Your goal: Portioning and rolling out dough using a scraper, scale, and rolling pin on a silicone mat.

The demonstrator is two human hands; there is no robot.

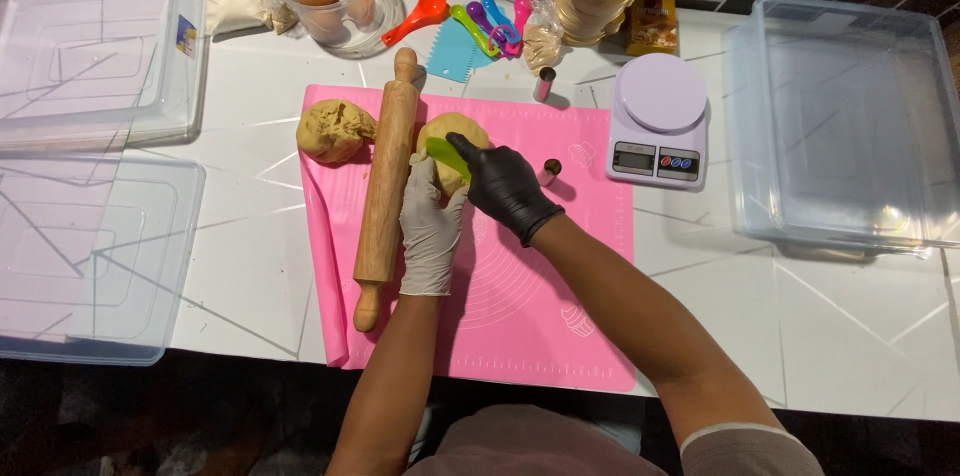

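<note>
Left hand: the left hand (430, 226), in a white glove, lies flat with fingers together against the near-left side of the dough ball (452, 141), steadying it; it grips nothing.
Right hand: the right hand (505, 186), in a black glove, is closed around a green dough scraper (445, 155), index finger stretched along its back.
Scraper axis: the blade runs slantwise from the right hand's knuckles up and to the left, its edge set on top of the dough ball, just beyond the left fingertips.
Dough ball: it sits directly ahead of both hands, touching both; most of its bulk shows on the far side of the scraper.
Nearer hand: both reach it, the left from below and the right from the right side, the two wrists almost meeting.
Rolling pin: a wooden rolling pin (384, 191) lies just left of the left hand, long axis running near to far, its far knob (404, 61) past the dough.
Second lump: a rougher dough lump (334, 130) rests beyond the pin, to the left, apart from both hands.
Mat: the pink silicone mat (540, 316) lies under hands, pin and both doughs.
Cutter: a small metal cylinder (549, 171) stands just right of the right hand.
Scale: a lilac kitchen scale (658, 121) sits farther right, off the mat's far corner.
</note>
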